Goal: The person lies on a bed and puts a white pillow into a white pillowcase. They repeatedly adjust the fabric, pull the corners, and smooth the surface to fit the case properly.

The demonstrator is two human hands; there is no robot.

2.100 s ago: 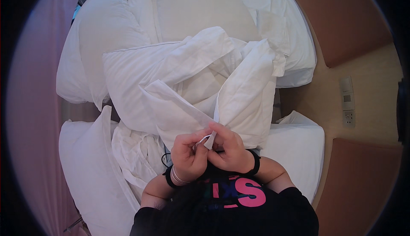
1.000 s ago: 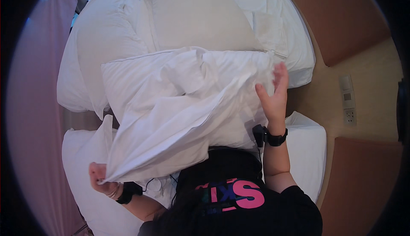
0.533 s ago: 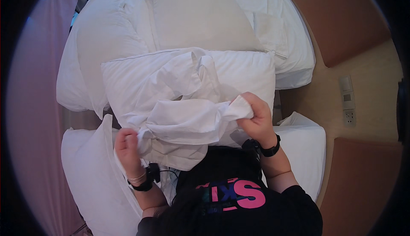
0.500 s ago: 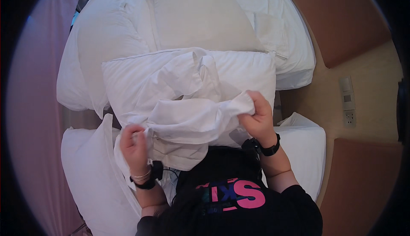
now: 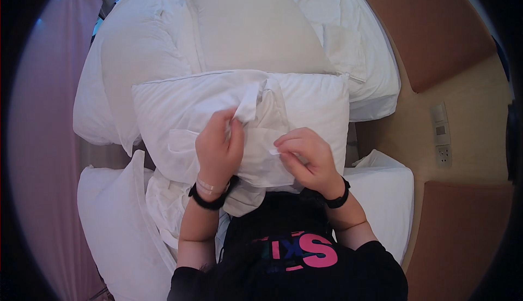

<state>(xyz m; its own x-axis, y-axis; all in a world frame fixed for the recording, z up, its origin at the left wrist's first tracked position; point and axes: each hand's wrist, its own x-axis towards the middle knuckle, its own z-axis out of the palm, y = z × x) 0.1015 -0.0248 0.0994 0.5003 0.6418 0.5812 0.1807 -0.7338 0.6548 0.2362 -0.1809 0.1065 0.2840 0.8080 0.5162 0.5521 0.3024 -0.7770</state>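
Observation:
A plump white pillow [image 5: 318, 99] lies in front of me, with a crumpled white pillowcase [image 5: 259, 162] spread loosely over its middle and near side. My left hand [image 5: 218, 147] is above the cloth, thumb and fingers pinched on a raised fold of it. To the right, my right hand [image 5: 308, 160] is closed with its fingertips together on a small white edge of the pillowcase. The cloth between the hands hangs slack over the pillow, and part of it drops toward my lap.
Beyond are a large grey-white pillow [image 5: 256, 23] and more white bedding on a bed [image 5: 376, 96]. White pillows [image 5: 111, 203] lie at my left and right sides. A pink curtain [image 5: 52, 137] hangs left; brown wall panels [image 5: 463, 235] and a socket plate [image 5: 440, 132] are right.
My left hand has moved up and right, my right hand slightly down and left, so they are closer together. The pillowcase stretched between them has dropped slack onto the pillow.

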